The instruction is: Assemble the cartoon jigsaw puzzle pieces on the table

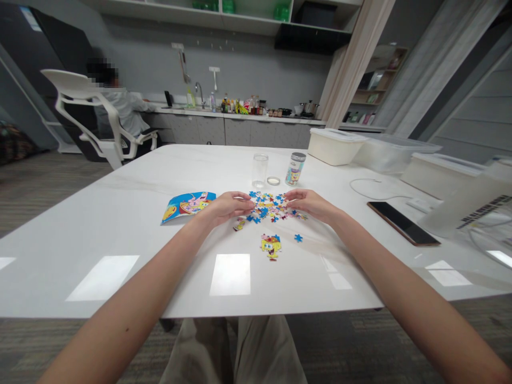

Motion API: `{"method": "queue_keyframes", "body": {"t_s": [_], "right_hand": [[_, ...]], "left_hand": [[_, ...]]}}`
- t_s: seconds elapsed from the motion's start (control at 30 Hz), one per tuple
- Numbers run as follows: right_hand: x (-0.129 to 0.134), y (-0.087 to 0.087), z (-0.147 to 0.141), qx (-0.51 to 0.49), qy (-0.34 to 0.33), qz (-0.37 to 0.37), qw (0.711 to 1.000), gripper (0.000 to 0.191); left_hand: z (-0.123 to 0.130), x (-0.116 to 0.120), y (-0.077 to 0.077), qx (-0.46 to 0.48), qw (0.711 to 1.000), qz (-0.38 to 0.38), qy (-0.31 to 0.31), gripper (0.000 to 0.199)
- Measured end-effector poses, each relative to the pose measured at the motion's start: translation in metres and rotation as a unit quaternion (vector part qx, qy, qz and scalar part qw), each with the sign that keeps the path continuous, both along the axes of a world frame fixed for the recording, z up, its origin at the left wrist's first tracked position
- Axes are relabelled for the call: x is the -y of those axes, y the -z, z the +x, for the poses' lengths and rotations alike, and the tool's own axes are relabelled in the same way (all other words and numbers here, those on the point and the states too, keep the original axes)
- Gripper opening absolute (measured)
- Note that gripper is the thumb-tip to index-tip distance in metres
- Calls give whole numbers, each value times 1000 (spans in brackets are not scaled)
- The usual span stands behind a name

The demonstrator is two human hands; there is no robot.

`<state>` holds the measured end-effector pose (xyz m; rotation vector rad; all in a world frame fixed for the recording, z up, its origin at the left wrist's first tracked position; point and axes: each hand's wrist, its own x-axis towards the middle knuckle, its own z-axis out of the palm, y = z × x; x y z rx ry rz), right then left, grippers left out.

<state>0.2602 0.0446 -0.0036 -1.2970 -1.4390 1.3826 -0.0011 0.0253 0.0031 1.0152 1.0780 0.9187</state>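
Loose puzzle pieces (269,207) lie in a pile on the white table (132,213). My left hand (232,207) touches the pile's left edge, its fingers pressed together; anything between them is too small to make out. At the right edge is my right hand (306,202), fingers bent around some pieces; whether it grips one cannot be told. Closer to me lies a joined yellow cartoon section (271,247), with a single blue piece (298,238) to its right. A curved picture sheet (186,207) rests left of my left hand.
Behind the pile stand an open clear jar (260,170), a ring lid (273,181) and a labelled canister (295,169). On the right are a phone (402,223), a cable and lidded boxes (336,146). A person (120,109) sits at the far left.
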Motion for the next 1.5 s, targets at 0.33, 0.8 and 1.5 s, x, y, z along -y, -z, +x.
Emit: {"method": "queue_keyframes", "body": {"t_s": [0.33,0.8,1.5], "right_hand": [[-3,0,0,-8,8,-16,1000,14],[-2,0,-1,-19,28,-34,999,5],[-2,2,3,15,-6,-3,1000,26]], "left_hand": [[0,0,1,11,1000,6,10,24],[0,-1,-1,-6,1000,4,6,16],[4,4,-5,-7,1000,-4,-15,17]]}}
